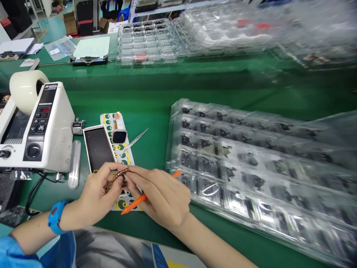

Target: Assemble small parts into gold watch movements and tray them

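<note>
Between my fingertips is a small brownish metallic part (121, 174), partly hidden by them. My left hand (102, 190) pinches it from the left, a blue wristband (56, 217) on that wrist. From the right, the fingertips of my right hand (163, 193) close on the same part. An orange pen-like stick (134, 204) is also tucked in my right hand, its pointed end down to the left. Below both hands lie a white-rimmed black tray (98, 146) and a yellow-and-white patterned sheet (129, 158). A smartwatch (119, 136) and pointed metal tweezers (136, 140) rest just beyond.
A white tape dispenser (47, 126) stands at left, with a clear plastic strip (74, 163) beside it. Clear compartment trays (206, 149) holding dark parts cover the right side. On the back ledge are a clipboard (92, 48) and more clear trays (147, 41).
</note>
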`<state>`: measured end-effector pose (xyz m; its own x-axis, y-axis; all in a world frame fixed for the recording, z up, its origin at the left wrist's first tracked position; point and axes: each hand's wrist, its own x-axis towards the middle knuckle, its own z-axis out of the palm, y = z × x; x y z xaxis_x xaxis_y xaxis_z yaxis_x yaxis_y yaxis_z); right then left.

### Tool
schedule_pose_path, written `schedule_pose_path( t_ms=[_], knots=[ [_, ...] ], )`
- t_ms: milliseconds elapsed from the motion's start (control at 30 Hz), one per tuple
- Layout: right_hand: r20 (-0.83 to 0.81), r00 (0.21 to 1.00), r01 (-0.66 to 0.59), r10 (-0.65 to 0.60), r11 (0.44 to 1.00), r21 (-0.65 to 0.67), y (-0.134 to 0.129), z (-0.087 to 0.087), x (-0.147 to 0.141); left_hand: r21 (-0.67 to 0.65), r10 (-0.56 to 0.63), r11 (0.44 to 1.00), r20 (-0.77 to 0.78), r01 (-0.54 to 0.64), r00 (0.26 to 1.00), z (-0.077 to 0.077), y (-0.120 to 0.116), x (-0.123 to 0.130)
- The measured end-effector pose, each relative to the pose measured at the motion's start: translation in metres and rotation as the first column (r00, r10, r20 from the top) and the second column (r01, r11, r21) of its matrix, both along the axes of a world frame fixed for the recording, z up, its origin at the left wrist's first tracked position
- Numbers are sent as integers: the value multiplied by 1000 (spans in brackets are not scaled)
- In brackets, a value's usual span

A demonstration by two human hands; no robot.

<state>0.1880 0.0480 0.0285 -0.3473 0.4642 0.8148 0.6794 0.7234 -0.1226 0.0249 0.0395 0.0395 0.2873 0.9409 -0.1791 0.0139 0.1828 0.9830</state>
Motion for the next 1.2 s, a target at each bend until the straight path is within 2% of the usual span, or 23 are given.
schedule_pose_path(
  t_ms=[300, 400, 500, 567, 633, 767, 833, 1067, 1133, 1200],
  knots=[
    [-72, 995, 67, -69, 997, -31, -3, 0, -5, 7, -16, 1000, -9, 16, 1000, 4, 1, 3],
    [-97, 994, 47, -57, 994, -102, -2, 0, -6, -49, 13, 999, 60, -10, 998, 7, 5, 5],
    [-193, 981, -17, -27, 974, -224, -2, 4, -3, -148, 63, 988, 137, -43, 988, 10, 11, 5],
    [-280, 960, -84, -8, 945, -316, -2, 9, 1, -188, 81, 981, 168, -49, 982, 12, 15, 4],
    [-340, 940, -165, 14, 893, -419, -1, 15, 7, -210, 83, 977, 197, -41, 977, 14, 18, 3],
    [-395, 909, -366, 134, 711, -600, 3, 20, 13, -267, 28, 963, 215, 31, 976, 19, 19, 1],
    [-421, 886, -436, 195, 660, -612, 4, 20, 13, -275, -4, 960, 178, 54, 984, 21, 19, 0],
    [-383, 899, -416, 212, 686, -597, -1, 15, 5, -259, -2, 965, 111, 31, 994, 25, 20, 2],
    [-364, 910, -400, 201, 662, -634, -1, 16, 6, -260, 0, 965, 115, 30, 993, 25, 20, 2],
    [-353, 913, -400, 204, 608, -686, -1, 17, 7, -251, -5, 967, 132, 38, 991, 24, 21, 1]
  ],
)
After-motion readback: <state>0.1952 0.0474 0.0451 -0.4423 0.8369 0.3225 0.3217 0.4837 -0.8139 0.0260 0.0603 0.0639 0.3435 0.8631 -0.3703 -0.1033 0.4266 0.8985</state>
